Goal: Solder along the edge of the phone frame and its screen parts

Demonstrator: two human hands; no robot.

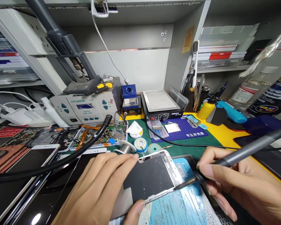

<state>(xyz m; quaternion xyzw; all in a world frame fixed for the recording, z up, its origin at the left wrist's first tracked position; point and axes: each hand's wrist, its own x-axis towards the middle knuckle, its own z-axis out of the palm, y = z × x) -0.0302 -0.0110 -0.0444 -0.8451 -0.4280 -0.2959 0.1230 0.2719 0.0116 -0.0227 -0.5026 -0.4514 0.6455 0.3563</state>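
My left hand [97, 184] is closed around a phone screen assembly [151, 176], fingers along its far edge and thumb at the near edge. The assembly shows a black back and a white frame. My right hand [241, 181] grips a grey-handled soldering iron [255, 145] like a pen. The iron's tip meets the frame near the assembly's right corner; whether it presses there I cannot tell. Beneath the assembly is a blue-and-white printed packet [175, 207]. Just beyond my left fingertips are a solder wire spool [125, 147] and a small blue-rimmed round tin [140, 144].
A hot-air station [86, 106] stands at the back left, its black hose [91, 145] crossing the left side. Behind my hands is a heating plate [160, 101]. Circuit boards [114, 132] fill a tray; phones [18, 181] lie at left. Bottles [250, 84] stand at right.
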